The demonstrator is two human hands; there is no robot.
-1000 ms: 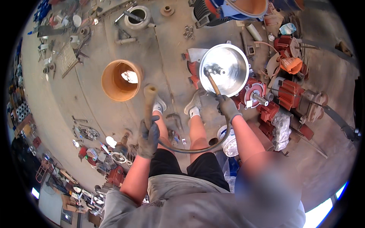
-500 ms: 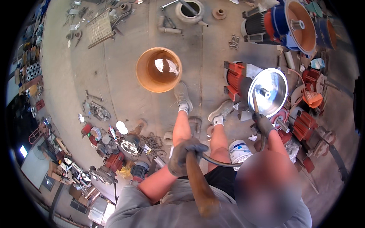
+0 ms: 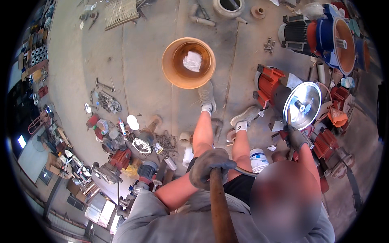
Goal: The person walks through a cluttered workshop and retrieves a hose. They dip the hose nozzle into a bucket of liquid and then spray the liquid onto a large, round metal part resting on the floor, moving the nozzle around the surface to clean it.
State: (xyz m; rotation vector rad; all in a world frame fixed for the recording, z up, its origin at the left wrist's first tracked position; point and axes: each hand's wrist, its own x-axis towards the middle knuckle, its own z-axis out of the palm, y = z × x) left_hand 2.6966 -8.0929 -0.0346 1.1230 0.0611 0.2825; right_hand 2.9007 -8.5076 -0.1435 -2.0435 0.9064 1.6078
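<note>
The red electric motor (image 3: 272,87) lies on the concrete floor (image 3: 142,60), its round polished metal end cover (image 3: 303,105) facing up toward the camera, with a short shaft stub at the middle of the cover. Behind the motor, further from the person, stands a larger blue and orange motor (image 3: 332,38). Left of the red motor, well apart from it, an orange bucket (image 3: 188,62) stands upright on the floor with a white scrap lying inside. The person's two shoes rest between the bucket and the red motor, the nearer one just beside the motor's base. A white plastic tub (image 3: 259,158) sits in front of the motor, close to the person's knee.

A long wooden handle (image 3: 221,208) runs up from the lower edge, well to the left of the motor; the left hand (image 3: 210,165), in a grey glove, has its fingers wrapped tight round the handle's upper end. The right hand (image 3: 297,137), also gloved, sits just below the motor's end cover, fingers closed round a thin metal rod (image 3: 289,121) whose tip reaches the rim of the cover.
</note>
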